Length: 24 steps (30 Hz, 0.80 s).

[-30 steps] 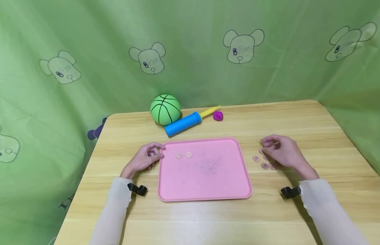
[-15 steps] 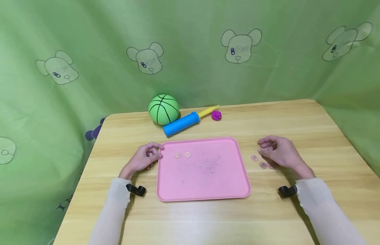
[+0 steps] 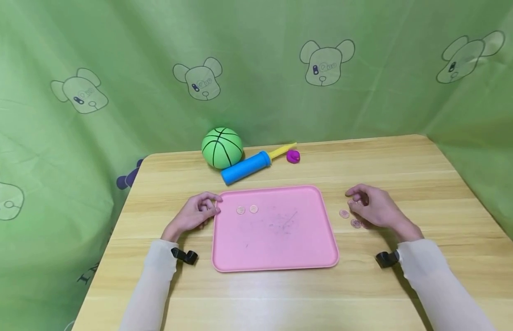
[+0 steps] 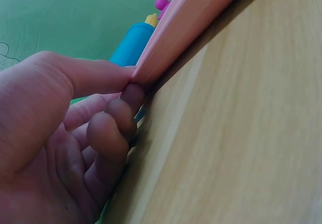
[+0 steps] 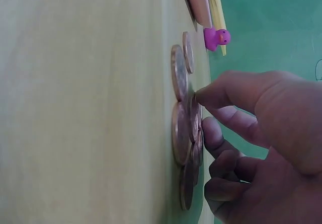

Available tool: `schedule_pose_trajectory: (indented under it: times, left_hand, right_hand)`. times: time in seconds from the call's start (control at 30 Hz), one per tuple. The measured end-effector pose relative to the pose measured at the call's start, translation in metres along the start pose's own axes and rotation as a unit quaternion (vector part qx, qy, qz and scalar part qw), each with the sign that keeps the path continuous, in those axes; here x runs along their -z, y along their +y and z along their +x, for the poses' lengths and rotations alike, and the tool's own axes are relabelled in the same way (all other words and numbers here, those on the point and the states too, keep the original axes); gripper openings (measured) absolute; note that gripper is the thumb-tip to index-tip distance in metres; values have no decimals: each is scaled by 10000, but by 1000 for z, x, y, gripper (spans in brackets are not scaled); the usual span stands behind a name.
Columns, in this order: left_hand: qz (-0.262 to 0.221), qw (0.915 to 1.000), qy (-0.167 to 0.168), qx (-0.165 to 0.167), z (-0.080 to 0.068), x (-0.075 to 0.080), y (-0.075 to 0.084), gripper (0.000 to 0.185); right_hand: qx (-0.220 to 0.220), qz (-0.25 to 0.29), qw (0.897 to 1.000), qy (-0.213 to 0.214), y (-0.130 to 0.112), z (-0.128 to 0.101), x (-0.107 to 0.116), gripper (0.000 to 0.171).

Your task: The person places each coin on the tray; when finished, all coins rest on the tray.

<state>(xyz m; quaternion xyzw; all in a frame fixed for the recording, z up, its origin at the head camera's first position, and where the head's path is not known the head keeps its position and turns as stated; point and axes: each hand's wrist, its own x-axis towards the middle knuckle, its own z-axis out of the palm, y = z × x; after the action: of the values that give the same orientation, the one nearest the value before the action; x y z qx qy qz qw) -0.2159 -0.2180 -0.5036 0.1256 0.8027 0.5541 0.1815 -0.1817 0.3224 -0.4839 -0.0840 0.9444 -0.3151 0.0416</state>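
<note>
A person sits at a pale wooden bench (image 3: pixel 405 285) backed by green cloth printed with cartoon bears. At the left, the left hand (image 3: pixel 194 214) pinches the rim of a pink tray (image 3: pixel 277 248) at its far left corner, thumb on top and fingers (image 4: pixel 113 128) curled beneath. Two coins (image 3: pixel 247 209) lie side by side inside the tray near that corner. Behind the tray lie a green ball (image 3: pixel 222 147), a blue pump (image 3: pixel 246 168) touching the ball, and a small purple duck (image 3: pixel 293 156). Right of the tray, the right hand (image 3: pixel 374 209) rests over a loose cluster of coins (image 3: pixel 350 219) on the bench, its curled fingers (image 5: pixel 216 133) touching the overlapping pieces, thumb tip on one; whether any coin is gripped cannot be told.
</note>
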Motion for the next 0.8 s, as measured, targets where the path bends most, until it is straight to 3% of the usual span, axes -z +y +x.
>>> schedule_pose_trajectory:
  times: [0.6, 0.8]
  left_hand:
    - [-46, 10000, -45, 10, 1, 0, 0, 32]
    - [-26, 10000, -14, 5, 1, 1, -1, 32]
  right_hand:
    - [415, -43, 9990, -145, -9, 3, -3, 25]
    - [371, 34, 9992, -132, -14, 7, -2, 27]
